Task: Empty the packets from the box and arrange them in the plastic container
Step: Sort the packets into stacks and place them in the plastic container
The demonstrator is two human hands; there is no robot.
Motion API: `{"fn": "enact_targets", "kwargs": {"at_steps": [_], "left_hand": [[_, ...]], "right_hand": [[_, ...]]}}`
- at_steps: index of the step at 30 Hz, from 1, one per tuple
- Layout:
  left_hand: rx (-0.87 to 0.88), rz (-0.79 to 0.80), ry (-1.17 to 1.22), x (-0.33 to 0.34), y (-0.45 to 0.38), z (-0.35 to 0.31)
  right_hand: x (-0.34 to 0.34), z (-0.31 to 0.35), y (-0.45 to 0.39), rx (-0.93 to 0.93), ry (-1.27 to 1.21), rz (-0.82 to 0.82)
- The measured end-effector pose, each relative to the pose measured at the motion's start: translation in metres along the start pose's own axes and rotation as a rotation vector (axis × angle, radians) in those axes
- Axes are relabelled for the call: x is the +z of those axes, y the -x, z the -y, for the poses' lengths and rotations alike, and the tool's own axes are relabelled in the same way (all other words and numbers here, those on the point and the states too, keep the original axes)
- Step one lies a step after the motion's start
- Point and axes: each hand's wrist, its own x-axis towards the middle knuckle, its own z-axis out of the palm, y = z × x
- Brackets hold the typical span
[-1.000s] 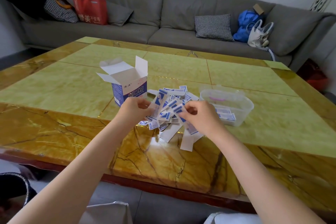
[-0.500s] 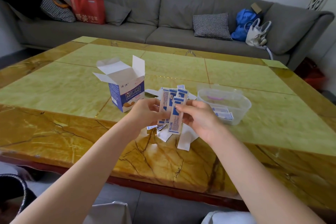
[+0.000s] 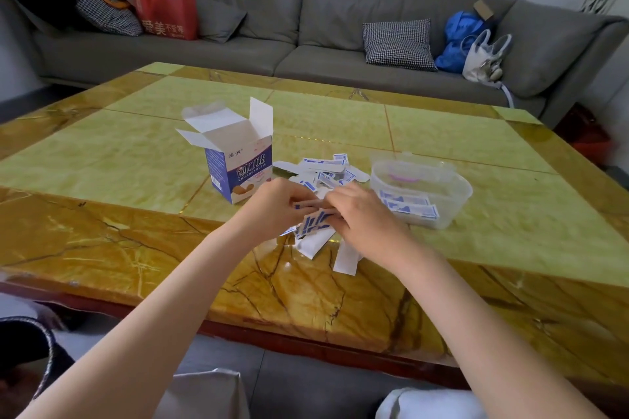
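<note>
I had both hands, left (image 3: 272, 206) and right (image 3: 364, 214), pinching a bundle of packets (image 3: 315, 219); the container (image 3: 459, 192) lay just right, nearer my right hand.

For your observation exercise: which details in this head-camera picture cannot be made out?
- Packets in both hands: their count, covered by the left hand and right hand.
- Box: its inside, hidden by its walls.
- Plastic container: its packet count, blurred by the wall.
</note>
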Motion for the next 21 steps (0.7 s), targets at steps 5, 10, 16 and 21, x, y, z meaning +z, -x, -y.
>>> {"fn": "enact_targets", "kwargs": {"at_steps": [5,10,16,21], "left_hand": [[-0.059,-0.115,-0.024,-0.001,-0.004,0.01],[-0.171,-0.039,-0.196,0.008,-0.009,0.029],[-0.149,-0.045,-0.158,0.014,-0.016,0.021],[-0.162,-0.09,-0.171,0.016,-0.018,0.021]], "right_hand": [[-0.004,-0.006,0.004,0.056,0.021,0.018],[-0.001,-0.008,0.011,0.085,0.062,0.163],[0.003,-0.01,0.013,0.065,0.06,0.226],[0.007,-0.01,0.012,0.072,0.08,0.167]]}}
